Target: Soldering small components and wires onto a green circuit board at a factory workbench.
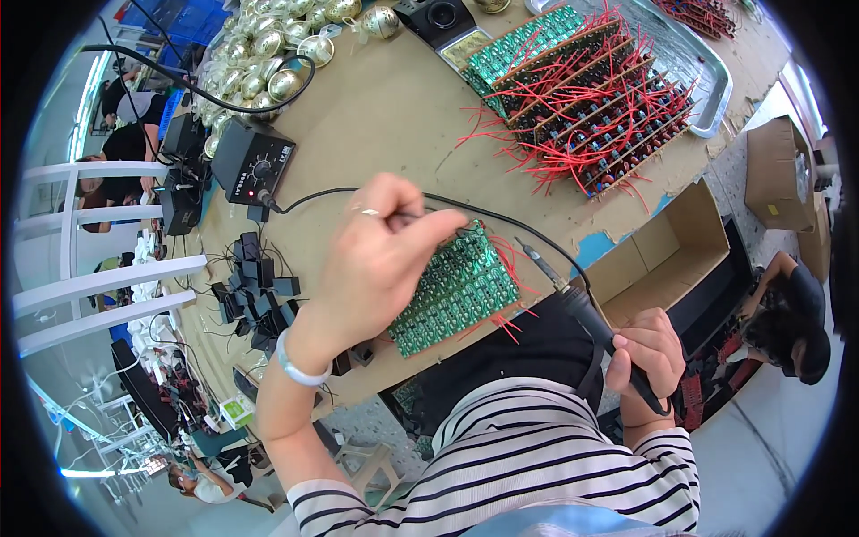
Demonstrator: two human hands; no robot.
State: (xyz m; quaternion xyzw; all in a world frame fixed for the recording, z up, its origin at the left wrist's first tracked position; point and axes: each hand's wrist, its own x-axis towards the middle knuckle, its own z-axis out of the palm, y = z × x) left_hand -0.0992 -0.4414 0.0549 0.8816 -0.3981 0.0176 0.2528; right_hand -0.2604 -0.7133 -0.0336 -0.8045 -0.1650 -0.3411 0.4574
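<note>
Our right hand (650, 353) is wrapped round the iron (586, 313), tip just right of the board (456, 295), which lies at the table's (385, 116) near edge. Our left (371, 251): thumb and fingers bunched at board's far end, can't tell on what. Station (250, 166), far left: white dial markings.

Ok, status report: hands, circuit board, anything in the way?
Left hand over green circuit board, fingers bent, grip unclear. Right hand gripping soldering iron, tip right of board. Black cable running close past board's far edge.
</note>
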